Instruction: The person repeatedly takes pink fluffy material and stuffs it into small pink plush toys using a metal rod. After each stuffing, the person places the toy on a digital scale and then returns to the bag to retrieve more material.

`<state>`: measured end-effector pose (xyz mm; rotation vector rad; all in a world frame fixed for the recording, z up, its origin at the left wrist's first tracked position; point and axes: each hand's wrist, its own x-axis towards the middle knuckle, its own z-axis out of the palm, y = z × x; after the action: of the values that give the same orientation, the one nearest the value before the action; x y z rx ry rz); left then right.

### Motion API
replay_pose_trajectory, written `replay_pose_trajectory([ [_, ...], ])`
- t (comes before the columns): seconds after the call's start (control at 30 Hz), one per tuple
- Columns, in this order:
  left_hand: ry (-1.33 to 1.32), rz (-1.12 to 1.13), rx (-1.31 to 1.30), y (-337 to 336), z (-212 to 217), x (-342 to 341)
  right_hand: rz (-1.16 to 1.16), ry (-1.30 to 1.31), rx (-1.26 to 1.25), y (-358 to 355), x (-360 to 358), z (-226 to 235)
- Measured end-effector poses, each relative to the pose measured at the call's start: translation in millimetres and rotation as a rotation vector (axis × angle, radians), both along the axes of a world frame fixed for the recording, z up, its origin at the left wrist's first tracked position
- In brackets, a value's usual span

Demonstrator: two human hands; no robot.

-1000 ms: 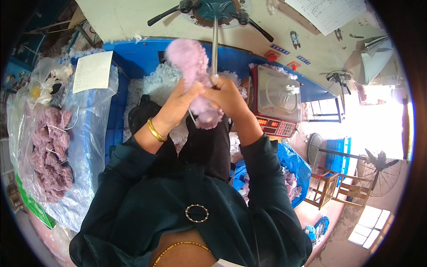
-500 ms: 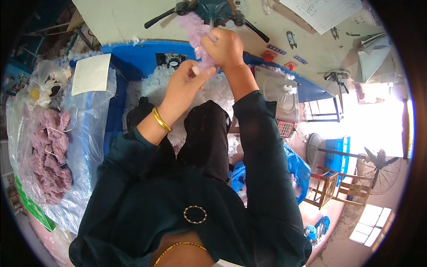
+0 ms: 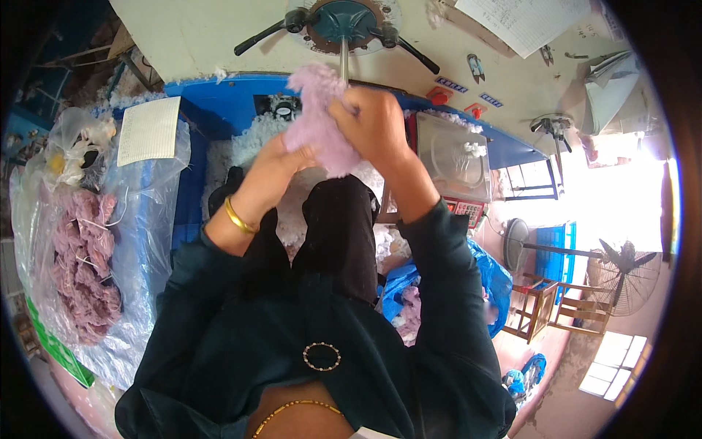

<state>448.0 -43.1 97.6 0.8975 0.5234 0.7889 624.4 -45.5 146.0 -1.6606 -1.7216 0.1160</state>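
Both hands hold a fluffy lilac plush piece (image 3: 319, 121) over my lap, just in front of a metal filling nozzle (image 3: 344, 64). My right hand (image 3: 374, 126) is closed around its right side in a fist. At its lower left edge, my left hand (image 3: 276, 170) grips the fabric, with the thumb on top and the other fingers partly hidden. The plush hangs apart from the nozzle's flange (image 3: 344, 23), though whether its upper edge touches the nozzle tip I cannot tell. White fibre stuffing (image 3: 252, 143) lies in the blue trough below.
Black-handled levers (image 3: 259, 38) flank the nozzle on the pale machine panel. Red switches (image 3: 439, 95) sit right of it. Left is a clear plastic bag (image 3: 150, 212) with dusty-pink plush pieces (image 3: 86, 267). A blue bag (image 3: 491, 282) of plush stands by my right arm, a fan (image 3: 621, 278) farther off.
The plush has come away from the nozzle's base, down toward me, and spread wider. Both hands moved nearer to me, the left also leftward.
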Motion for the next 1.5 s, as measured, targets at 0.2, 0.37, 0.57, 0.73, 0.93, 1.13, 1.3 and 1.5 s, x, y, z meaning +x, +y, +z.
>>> replay_pose_trajectory([
  [0.2, -0.198, 0.086, -0.216, 45.8, -8.3, 39.3, -0.201, -0.063, 0.086, 75.7, 6.9, -9.1],
  [0.37, -0.059, 0.174, -0.009, -22.9, -1.0, 44.6, -0.244, -0.053, 0.115, 39.5, -5.4, -18.1],
  [0.57, 0.307, 0.516, 0.914, -20.9, 0.0, 33.4, -0.136, 0.032, -0.15, 12.1, -5.3, 1.9],
  [0.73, 0.432, 0.277, 0.478, 10.2, 8.8, 42.8, -0.164, 0.196, -0.146, 43.5, 0.6, -2.5],
  [0.93, 0.277, 0.478, 0.616, 20.8, 4.5, 49.7, -0.189, 0.177, -0.08, 41.0, -1.2, -5.3],
  [1.13, 0.386, 0.277, 0.435, 28.1, 7.9, 36.3, -0.157, 0.22, 0.008, 50.2, 1.6, -15.1],
  [1.3, -0.24, 0.095, -0.107, -12.2, 2.4, 19.4, -0.009, 0.276, 0.118, 8.6, -1.3, -23.6],
  [1.5, -0.14, 0.02, -0.102, -9.0, 8.9, 20.2, 0.192, 0.632, 0.081, -0.1, 11.4, -50.5],
])
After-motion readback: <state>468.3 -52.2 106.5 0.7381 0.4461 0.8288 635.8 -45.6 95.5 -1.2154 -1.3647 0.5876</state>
